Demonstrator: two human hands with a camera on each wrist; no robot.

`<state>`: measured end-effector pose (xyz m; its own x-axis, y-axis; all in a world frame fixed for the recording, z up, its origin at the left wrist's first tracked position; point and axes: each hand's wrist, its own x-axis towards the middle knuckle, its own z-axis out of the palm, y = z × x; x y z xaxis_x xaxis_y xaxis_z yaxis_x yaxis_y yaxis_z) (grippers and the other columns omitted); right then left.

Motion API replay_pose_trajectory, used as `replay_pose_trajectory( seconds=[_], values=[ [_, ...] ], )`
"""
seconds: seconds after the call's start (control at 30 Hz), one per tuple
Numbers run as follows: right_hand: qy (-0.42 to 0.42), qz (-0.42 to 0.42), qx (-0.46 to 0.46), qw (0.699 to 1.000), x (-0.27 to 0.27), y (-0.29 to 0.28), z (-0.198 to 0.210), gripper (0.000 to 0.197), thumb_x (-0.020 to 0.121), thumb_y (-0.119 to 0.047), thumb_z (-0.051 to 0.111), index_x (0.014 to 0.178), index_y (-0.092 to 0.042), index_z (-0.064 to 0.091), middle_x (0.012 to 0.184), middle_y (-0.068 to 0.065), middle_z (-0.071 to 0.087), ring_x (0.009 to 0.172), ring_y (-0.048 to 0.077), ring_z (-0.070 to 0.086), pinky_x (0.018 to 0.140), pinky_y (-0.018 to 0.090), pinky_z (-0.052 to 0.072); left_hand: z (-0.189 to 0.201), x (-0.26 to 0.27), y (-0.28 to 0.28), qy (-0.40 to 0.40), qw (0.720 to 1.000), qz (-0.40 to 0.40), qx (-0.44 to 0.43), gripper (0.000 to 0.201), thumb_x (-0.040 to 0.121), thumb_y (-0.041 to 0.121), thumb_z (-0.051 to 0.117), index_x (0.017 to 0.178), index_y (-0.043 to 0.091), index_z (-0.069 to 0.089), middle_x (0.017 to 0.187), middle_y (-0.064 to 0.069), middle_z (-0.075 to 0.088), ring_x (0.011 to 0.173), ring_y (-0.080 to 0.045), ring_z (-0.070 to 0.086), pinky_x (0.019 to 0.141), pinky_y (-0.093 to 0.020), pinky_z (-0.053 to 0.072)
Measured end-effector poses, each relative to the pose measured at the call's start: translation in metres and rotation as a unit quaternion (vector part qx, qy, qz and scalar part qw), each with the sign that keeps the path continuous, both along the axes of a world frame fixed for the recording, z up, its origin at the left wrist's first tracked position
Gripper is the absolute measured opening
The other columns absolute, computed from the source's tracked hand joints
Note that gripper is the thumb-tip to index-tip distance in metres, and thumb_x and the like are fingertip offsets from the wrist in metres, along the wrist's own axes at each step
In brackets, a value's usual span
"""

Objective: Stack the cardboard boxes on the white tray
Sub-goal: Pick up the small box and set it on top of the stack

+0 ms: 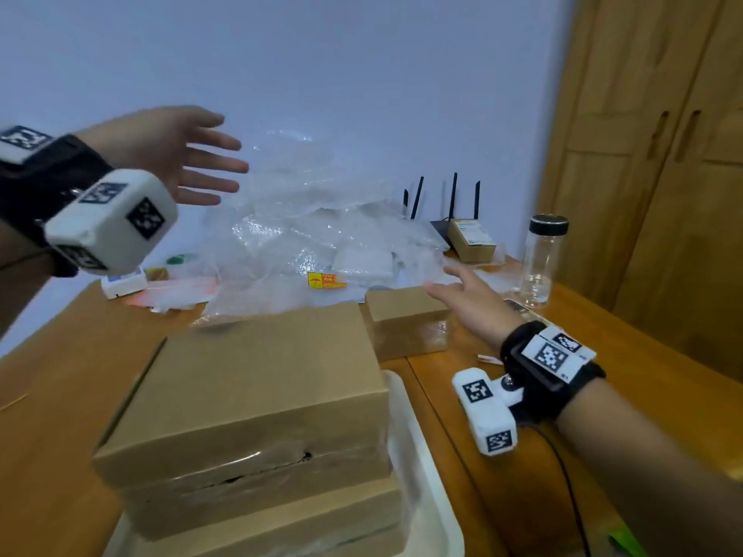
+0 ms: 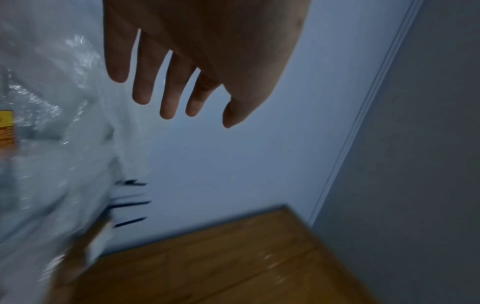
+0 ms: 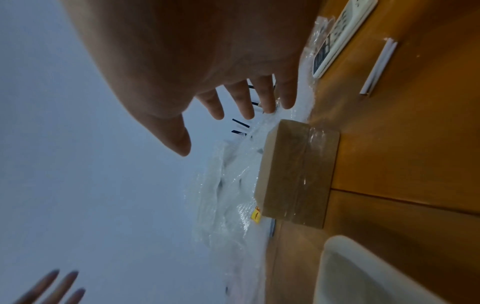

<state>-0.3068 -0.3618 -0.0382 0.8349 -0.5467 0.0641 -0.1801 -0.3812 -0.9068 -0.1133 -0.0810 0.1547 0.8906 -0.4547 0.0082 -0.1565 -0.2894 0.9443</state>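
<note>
On the white tray point(image 1: 426, 468), two large cardboard boxes point(image 1: 257, 400) are stacked; the small box point(image 1: 407, 321) sits behind on the tabletop point(image 1: 603, 396). Both hands, left point(image 1: 169, 150) and right point(image 1: 470, 299), are spread and empty. Risk: off-centre placement could topple it; nearby plastic wrap point(image 1: 313, 219) may snag.

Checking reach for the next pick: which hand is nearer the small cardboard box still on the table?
Right. The right hand hovers open just above the small cardboard box, at its far right corner; the left hand is raised, open, well off to the left.
</note>
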Motion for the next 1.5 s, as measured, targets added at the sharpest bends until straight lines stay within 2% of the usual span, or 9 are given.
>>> replay_pose_trajectory(
  seconds=[0.1,0.23,0.37,0.63,0.77,0.87,1.1,1.33,1.5],
  values=[
    [0.037,0.001,-0.043,0.998,0.017,-0.006,-0.011,0.076,0.096,-0.048,0.059,0.160,-0.025,0.025,0.163,0.011,0.036,0.145,0.030,0.042,0.102,0.036,0.038,-0.029,0.005,-0.061,-0.011,0.991,-0.053,0.121,0.026,0.098,0.045,0.051,0.104,0.022,0.063,0.134,-0.009,0.068,0.107,-0.031,0.065,0.093,-0.037,0.050],
    [0.070,0.012,-0.089,0.993,0.035,-0.013,-0.023,0.081,0.094,-0.047,0.062,0.160,-0.022,0.022,0.163,0.011,0.037,0.144,0.032,0.042,0.113,0.041,0.039,-0.079,0.011,-0.122,-0.030,0.958,-0.115,0.260,0.039,0.099,0.043,0.052,0.125,0.016,0.063,0.132,-0.009,0.069,0.096,-0.026,0.063,0.074,-0.031,0.050],
    [0.082,0.012,-0.127,0.988,0.048,-0.022,-0.035,0.086,0.091,-0.047,0.067,0.160,-0.022,0.021,0.163,0.011,0.034,0.144,0.031,0.041,0.112,0.041,0.039,-0.106,0.013,-0.154,-0.007,0.914,-0.171,0.369,0.051,0.096,0.051,0.053,0.138,0.022,0.057,0.122,-0.004,0.074,0.104,-0.029,0.070,0.096,-0.039,0.055],
    [0.101,0.034,-0.145,0.984,0.060,-0.034,-0.053,0.082,0.088,-0.048,0.070,0.155,-0.026,0.028,0.150,0.009,0.045,0.131,0.028,0.050,0.106,0.039,0.045,-0.147,0.031,-0.182,0.023,0.872,-0.207,0.443,0.077,0.094,0.060,0.051,0.159,0.026,0.030,0.126,-0.010,0.069,0.118,-0.038,0.067,0.107,-0.052,0.049],
    [0.103,0.035,-0.173,0.979,0.067,-0.038,-0.063,0.076,0.088,-0.047,0.071,0.151,-0.029,0.031,0.142,0.010,0.049,0.116,0.026,0.055,0.093,0.033,0.046,-0.166,0.032,-0.192,0.058,0.850,-0.268,0.450,0.079,0.084,0.069,0.053,0.155,0.039,0.036,0.117,-0.009,0.068,0.115,-0.038,0.070,0.105,-0.054,0.050],
    [0.099,0.032,-0.198,0.975,0.071,-0.039,-0.067,0.072,0.089,-0.043,0.071,0.150,-0.028,0.035,0.137,0.013,0.051,0.103,0.021,0.052,0.087,0.030,0.045,-0.172,0.036,-0.197,0.064,0.845,-0.278,0.453,0.102,0.065,0.074,0.063,0.154,0.028,0.040,0.123,-0.022,0.071,0.108,-0.040,0.073,0.103,-0.055,0.051],
    [0.032,0.001,-0.230,0.973,0.075,-0.039,-0.041,0.065,0.092,-0.040,0.069,0.150,-0.029,0.041,0.137,0.013,0.056,0.116,0.031,0.060,0.097,0.043,0.051,-0.123,0.028,-0.193,0.015,0.880,-0.232,0.413,0.083,0.080,0.067,0.057,0.138,0.007,0.057,0.127,-0.029,0.068,0.119,-0.045,0.066,0.106,-0.056,0.048],
    [-0.094,-0.022,-0.263,0.960,0.061,-0.019,0.035,0.055,0.093,-0.039,0.067,0.145,-0.034,0.049,0.129,0.011,0.058,0.118,0.027,0.058,0.100,0.039,0.048,-0.040,-0.021,-0.152,-0.090,0.930,-0.138,0.329,0.060,0.096,0.055,0.051,0.142,0.015,0.054,0.128,-0.021,0.065,0.098,-0.034,0.068,0.105,-0.050,0.051],
    [-0.148,-0.027,-0.293,0.944,0.035,0.016,0.091,0.053,0.094,-0.039,0.066,0.144,-0.033,0.050,0.131,0.011,0.060,0.106,0.017,0.049,0.086,0.023,0.033,-0.008,-0.071,-0.101,-0.208,0.933,-0.094,0.277,0.061,0.097,0.050,0.050,0.153,0.030,0.037,0.144,-0.007,0.052,0.107,-0.032,0.063,0.103,-0.041,0.051]
  ],
)
